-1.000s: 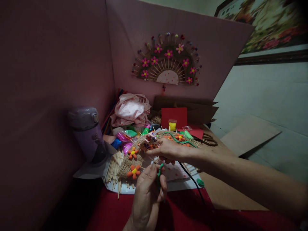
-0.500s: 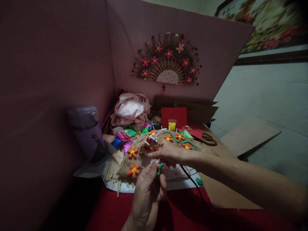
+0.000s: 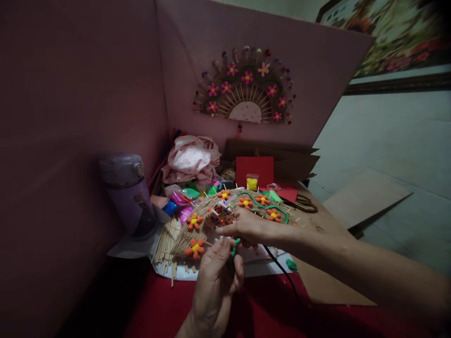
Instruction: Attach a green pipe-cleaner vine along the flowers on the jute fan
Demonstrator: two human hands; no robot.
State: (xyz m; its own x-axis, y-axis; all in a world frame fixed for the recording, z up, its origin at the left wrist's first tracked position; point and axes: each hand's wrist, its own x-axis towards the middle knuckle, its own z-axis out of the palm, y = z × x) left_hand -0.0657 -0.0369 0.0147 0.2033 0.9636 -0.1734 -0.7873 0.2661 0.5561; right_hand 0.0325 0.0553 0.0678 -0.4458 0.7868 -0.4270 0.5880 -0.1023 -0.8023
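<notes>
A half-round fan of wooden sticks and straw (image 3: 197, 225) lies on white paper, dotted with orange clay flowers (image 3: 195, 248) and a green clay vine (image 3: 262, 204). My left hand (image 3: 216, 286) is closed, pinching a thin green clay strand (image 3: 234, 246) near the fan's front edge. Reaching in from the right, my right hand (image 3: 248, 225) rests over the fan's middle, fingers pinched on something I cannot make out, next to a small tool with red lights (image 3: 220, 213). A black cable (image 3: 282, 270) runs under my right wrist.
A purple bottle (image 3: 128, 192) stands at the left. Behind the fan lie colored clay packets (image 3: 183, 199), pink cloth (image 3: 192, 159), red paper (image 3: 255, 170) and brown cardboard (image 3: 292, 162). A finished flowered fan (image 3: 246, 89) hangs on the pink backboard. A green clay lump (image 3: 291, 264) lies at the paper's right edge.
My right hand has drawn back toward me, uncovering more orange flowers and the green vine on the fan. My left hand keeps its pinch on the green strand, almost unmoved.
</notes>
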